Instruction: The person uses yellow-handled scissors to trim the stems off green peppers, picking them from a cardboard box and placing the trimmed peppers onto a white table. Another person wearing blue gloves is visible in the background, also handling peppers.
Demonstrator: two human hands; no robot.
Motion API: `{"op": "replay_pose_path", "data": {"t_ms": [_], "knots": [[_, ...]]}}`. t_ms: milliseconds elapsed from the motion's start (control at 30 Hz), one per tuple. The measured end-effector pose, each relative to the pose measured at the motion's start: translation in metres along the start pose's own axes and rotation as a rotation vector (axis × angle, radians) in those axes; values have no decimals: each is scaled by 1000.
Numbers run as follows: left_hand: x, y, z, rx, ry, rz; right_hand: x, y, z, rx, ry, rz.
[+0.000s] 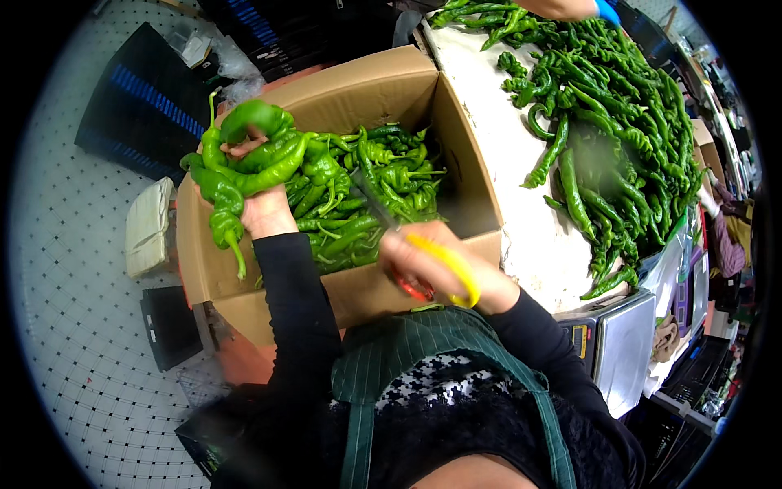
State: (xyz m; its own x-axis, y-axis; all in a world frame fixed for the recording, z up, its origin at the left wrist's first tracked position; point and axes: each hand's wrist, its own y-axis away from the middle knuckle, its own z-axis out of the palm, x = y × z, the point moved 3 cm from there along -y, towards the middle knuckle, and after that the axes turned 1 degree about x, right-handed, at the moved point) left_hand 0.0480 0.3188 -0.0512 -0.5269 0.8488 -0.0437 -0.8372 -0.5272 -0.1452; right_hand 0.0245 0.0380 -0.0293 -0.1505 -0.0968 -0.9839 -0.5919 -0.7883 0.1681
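My left hand (267, 210) is closed around a bunch of long green peppers (281, 169), lifted over the left side of an open cardboard box (350, 91). The peppers hide most of its fingers, and some stick out past the palm. My right hand (428, 259) grips scissors (446, 259) with yellow and red handles. Their blades point up and to the left, above the peppers (342, 236) lying in the box. Motion smears the right hand and the scissors a little.
Right of the box, a large heap of green peppers (603, 138) lies on a pale cloth (481, 98). Another person's hand (558, 6) reaches in at the top. A scale (623, 350) stands at the lower right. Dark crates (142, 102) stand on the tiled floor at the left.
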Motion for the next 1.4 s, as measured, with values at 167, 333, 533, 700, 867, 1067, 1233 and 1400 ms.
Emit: {"op": "replay_pose_path", "data": {"t_ms": [167,333,533,700,867,1067,1233,1400], "knots": [[10,-2,0,-29,-128,100,-21,-8,-10,123,1009,-39],[-8,-3,7,-21,-225,177,-25,-34,-18,-64,1144,46],[-14,1,2,-152,-204,58,-19,-50,-12,-78,1166,67],[-20,3,3,-107,-211,34,-10,-54,-15,-54,1197,124],[-29,2,11,-22,-290,118,-12,-48,-16,-102,1239,128],[-26,-1,1,-63,-276,70,-11,-52,-17,-38,1254,106],[-30,7,5,-63,-199,62,-5,-58,-14,-3,1289,-21],[-45,10,10,127,-362,140,10,-60,-21,81,1401,-144]]}}
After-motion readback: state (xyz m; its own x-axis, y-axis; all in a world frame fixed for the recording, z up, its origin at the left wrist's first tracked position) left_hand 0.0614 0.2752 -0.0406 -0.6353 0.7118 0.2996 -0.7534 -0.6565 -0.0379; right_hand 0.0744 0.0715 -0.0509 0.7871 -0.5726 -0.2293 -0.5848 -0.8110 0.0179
